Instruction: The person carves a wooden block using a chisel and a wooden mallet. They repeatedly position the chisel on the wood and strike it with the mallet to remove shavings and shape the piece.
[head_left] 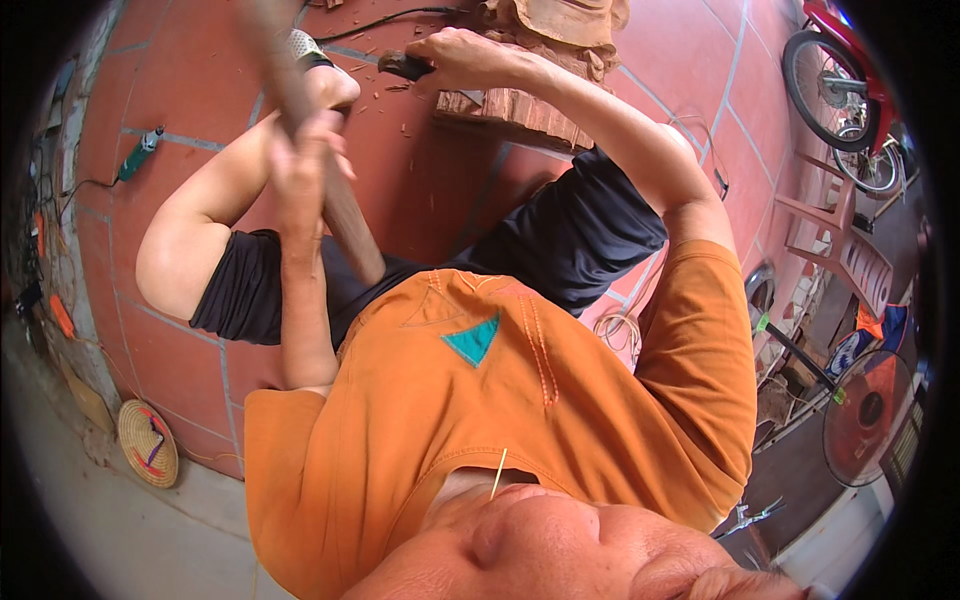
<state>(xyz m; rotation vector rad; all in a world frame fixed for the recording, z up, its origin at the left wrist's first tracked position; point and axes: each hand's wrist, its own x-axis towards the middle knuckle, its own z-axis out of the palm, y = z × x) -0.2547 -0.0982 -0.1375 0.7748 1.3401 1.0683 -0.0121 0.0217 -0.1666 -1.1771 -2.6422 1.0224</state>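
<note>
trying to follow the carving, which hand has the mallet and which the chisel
The left hand grips the long wooden mallet, raised above the knee. The right hand holds the dark chisel against the wood block.

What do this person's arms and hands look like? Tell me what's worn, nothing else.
The left hand and right hand are bare: no gloves, no watch or ring showing. Forearms are uncovered. Short orange T-shirt sleeves cover only the upper arms, plain and unmarked.
</note>
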